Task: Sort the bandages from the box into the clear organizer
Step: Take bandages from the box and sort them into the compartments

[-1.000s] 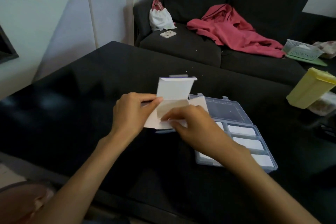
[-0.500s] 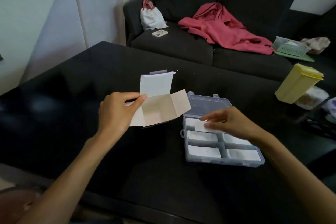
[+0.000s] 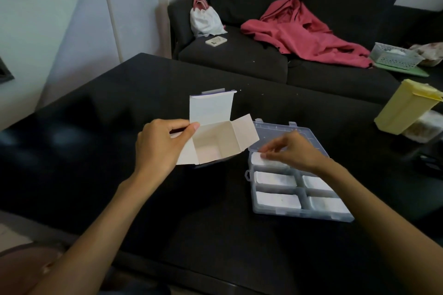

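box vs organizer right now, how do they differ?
The box is opaque white cardboard; the organizer is clear plastic. The box is gripped by the left hand and tipped with its flaps open, while the organizer lies flat on the table. The box looks empty inside; the organizer's compartments hold white bandages, the right hand pinching one at the far-left cell. Both are open.

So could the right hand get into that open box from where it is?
Probably yes. The box is held by the left hand with its flaps folded back and its mouth facing the person. The right hand is beside it over the organizer, with nothing between them, though it holds a bandage.
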